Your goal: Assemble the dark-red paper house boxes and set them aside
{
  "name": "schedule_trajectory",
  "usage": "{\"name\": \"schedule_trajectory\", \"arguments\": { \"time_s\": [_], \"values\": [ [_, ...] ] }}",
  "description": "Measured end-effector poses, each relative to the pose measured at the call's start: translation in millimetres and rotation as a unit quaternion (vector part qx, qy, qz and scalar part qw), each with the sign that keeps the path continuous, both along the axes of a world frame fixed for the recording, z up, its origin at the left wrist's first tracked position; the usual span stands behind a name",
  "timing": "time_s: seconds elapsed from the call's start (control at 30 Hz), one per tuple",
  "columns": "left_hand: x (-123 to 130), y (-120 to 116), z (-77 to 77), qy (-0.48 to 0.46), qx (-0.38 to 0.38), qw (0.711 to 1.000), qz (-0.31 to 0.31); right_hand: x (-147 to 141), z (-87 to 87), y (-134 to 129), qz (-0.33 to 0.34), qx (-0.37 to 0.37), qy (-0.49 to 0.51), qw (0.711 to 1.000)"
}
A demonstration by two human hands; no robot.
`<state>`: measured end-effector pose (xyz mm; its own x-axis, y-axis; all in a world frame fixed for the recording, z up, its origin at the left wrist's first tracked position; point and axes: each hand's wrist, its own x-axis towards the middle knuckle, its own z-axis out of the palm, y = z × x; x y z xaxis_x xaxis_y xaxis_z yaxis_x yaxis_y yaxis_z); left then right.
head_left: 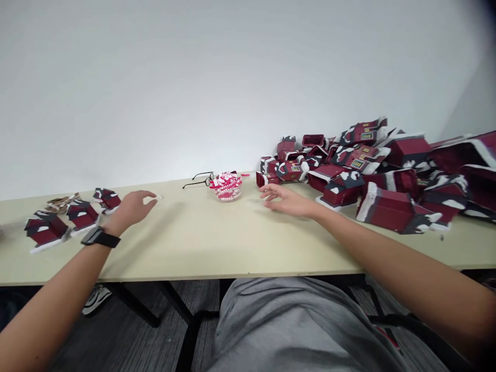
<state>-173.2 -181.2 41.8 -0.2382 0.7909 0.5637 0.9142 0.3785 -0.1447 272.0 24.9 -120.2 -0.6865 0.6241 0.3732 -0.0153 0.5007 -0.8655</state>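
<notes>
- Wall (pixel 232 77): plain, white, directly behind the surface.
- Side wall (pixel 475 98): pale, meets the main wall at far right.
- Surface (pixel 232 258): cream laminate tabletop with a straight front edge.
- Table legs (pixel 134 305): dark, angled metal.
- Floor (pixel 96 343): grey striped carpet.
- Light: even and diffuse, with soft shadows.

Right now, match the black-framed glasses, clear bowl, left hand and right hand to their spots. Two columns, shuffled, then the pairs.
1. black-framed glasses
2. clear bowl of red-and-white pieces
3. left hand
4. right hand

A. nearest the heap of dark-red paper houses
B. lying left of the bowl
C. between the glasses and the heap
D. nearest three separate dark-red paper houses

Pairs: 1-B, 2-C, 3-D, 4-A
</notes>
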Motion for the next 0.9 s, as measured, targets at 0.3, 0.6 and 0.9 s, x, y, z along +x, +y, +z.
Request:
{"name": "schedule_trajectory", "arguments": {
  "time_s": [0.3,0.6,0.9],
  "values": [
    [162.7,86.3,-25.2,0.028,-0.046,0.972,-0.228,3.0,1.8,10.9,-0.117,0.110,-0.004,0.987],
    [190.3,146.7,-49.5,0.067,-0.120,0.969,-0.204,53.3,16.3,39.7,-0.524,0.189,-0.073,0.827],
    [158.3,152.3,-57.7,-0.095,-0.049,0.949,-0.296,86.3,17.8,57.9,-0.444,0.064,-0.136,0.883]
  ]
}}
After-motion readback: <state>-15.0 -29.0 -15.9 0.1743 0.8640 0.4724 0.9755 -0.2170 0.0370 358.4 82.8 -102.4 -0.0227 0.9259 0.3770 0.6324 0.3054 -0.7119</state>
